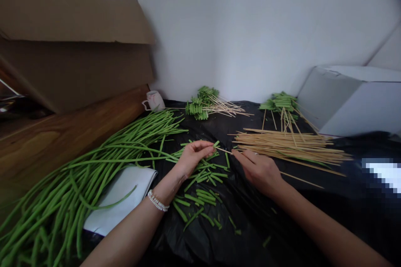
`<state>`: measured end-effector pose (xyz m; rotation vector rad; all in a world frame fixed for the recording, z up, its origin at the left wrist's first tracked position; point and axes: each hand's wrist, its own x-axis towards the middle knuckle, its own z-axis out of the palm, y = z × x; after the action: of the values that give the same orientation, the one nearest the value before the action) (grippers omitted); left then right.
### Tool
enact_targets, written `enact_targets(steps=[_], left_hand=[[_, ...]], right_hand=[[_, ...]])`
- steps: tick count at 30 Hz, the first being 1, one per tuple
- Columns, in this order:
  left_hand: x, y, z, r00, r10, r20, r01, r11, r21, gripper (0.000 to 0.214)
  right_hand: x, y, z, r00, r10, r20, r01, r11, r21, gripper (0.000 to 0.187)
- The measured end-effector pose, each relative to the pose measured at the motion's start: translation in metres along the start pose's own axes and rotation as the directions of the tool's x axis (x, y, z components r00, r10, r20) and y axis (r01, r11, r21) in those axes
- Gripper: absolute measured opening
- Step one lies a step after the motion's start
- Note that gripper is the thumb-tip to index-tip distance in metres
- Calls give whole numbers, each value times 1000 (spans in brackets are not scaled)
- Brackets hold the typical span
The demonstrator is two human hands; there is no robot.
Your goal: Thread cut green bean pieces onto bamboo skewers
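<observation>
My left hand [196,156] pinches a short piece of green bean [216,144] at the tip of a thin wooden skewer [224,150]. Closed round that skewer farther along is my right hand [257,169]; its far end shows past the hand, pointing right. Cut bean pieces [205,197] lie scattered under and in front of my left hand. Beyond my right hand rests a pile of bare skewers [291,148]. Whether the bean is pierced by the tip is too small to tell.
Long whole beans [103,162] spread along the left, partly over a white sheet [115,200]. Loaded skewers [200,106] lie at the back, with another bunch [280,102] beside a white box [351,98]. A mug [154,101] and cardboard box [94,58] stand left. Black plastic [250,225] covers the surface.
</observation>
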<state>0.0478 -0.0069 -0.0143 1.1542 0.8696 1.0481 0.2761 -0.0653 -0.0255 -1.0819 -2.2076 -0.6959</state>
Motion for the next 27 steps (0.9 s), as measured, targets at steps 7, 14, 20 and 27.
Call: enact_targets(steps=[7, 14, 20, 27], left_hand=[[1, 1, 1, 1000, -8, -19, 7, 999, -37, 28], [0, 1, 2, 999, -19, -41, 16, 998, -59, 27], [0, 1, 1, 999, -16, -39, 14, 998, -53, 27], [0, -2, 3, 997, -25, -68, 20, 997, -73, 29]], right_hand=[[-1, 0, 1, 1000, -1, -12, 1, 1000, 5, 34], [-1, 0, 0, 1000, 6, -2, -6, 1000, 19, 32], [-1, -1, 1, 1000, 11, 8, -11, 1000, 19, 32], [-1, -5, 1, 999, 9, 35, -11, 999, 49, 32]])
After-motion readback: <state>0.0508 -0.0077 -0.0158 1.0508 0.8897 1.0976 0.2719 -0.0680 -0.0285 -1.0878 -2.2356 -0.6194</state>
